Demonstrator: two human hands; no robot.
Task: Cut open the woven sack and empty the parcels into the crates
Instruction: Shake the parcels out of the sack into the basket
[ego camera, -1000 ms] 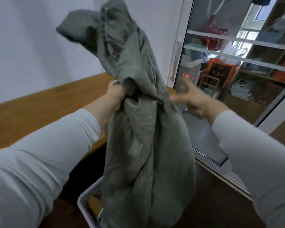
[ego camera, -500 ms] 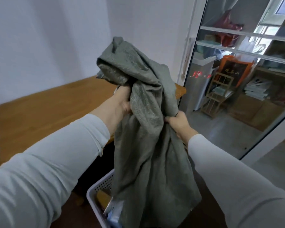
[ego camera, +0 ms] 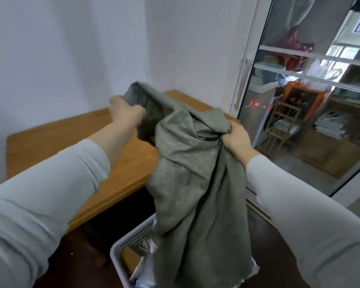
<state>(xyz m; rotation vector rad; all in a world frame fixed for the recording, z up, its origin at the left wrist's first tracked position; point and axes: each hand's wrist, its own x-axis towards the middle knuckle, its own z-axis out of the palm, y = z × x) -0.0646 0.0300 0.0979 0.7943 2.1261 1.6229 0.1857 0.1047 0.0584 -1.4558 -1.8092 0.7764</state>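
Note:
The grey-green woven sack (ego camera: 197, 183) hangs limp and crumpled in front of me, its lower end draping over a white perforated crate (ego camera: 133, 238) on the floor. My left hand (ego camera: 126, 112) grips the sack's upper left end, held out over the table. My right hand (ego camera: 236, 138) grips a bunched fold at the upper right. Parcels (ego camera: 142, 271) in plastic wrap and a brown one lie in the crate, partly hidden by the sack.
A wooden table (ego camera: 56, 142) stands to the left against the white wall, its edge close above the crate. A glass sliding door (ego camera: 312, 96) is on the right, with shelves and clutter behind it. Dark floor lies below.
My left hand has moved left and away, pulling the sack's top end out sideways. The sack has come lower. My right hand, free one second ago, now holds the sack.

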